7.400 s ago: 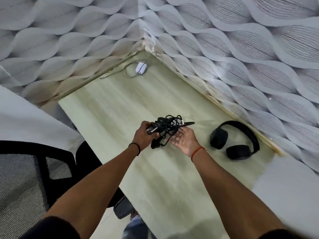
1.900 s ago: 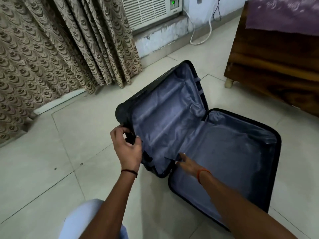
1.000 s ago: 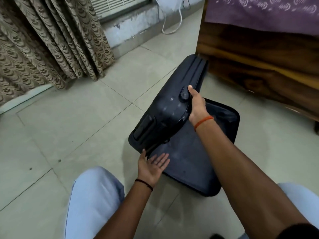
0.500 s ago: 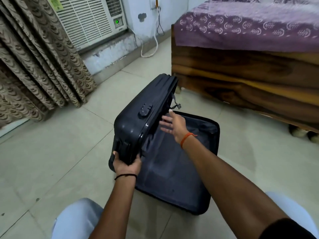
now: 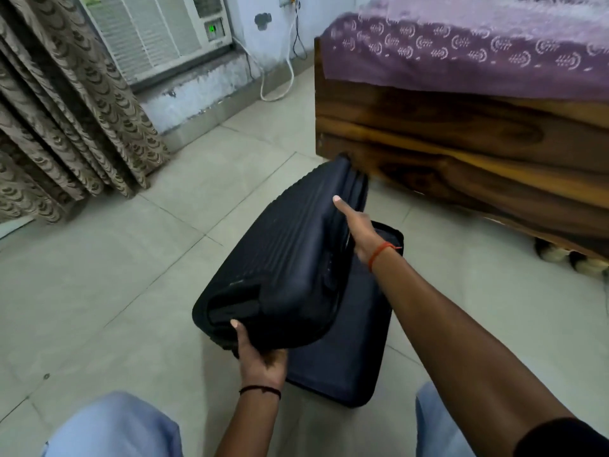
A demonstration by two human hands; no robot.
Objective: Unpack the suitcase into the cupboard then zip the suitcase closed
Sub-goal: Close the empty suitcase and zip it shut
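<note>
A black ribbed hard-shell suitcase (image 5: 290,258) lies on the tiled floor with its lid half lowered over the bottom half (image 5: 349,351). My left hand (image 5: 260,357) grips the lid's near corner from below, thumb on top. My right hand (image 5: 354,225) holds the lid's right edge, thumb on the shell and fingers hidden under the rim. The inside of the case is hidden by the lid. No cupboard is in view.
A wooden bed frame (image 5: 461,153) with a purple sheet stands close behind on the right. Patterned curtains (image 5: 66,110) hang at left beside a window air conditioner (image 5: 158,31). My knees in light trousers (image 5: 112,427) are at the bottom.
The lid has swung down from near upright toward the bottom half. My right hand moved from the open gap onto the lid's right edge. My left hand stays at the near corner.
</note>
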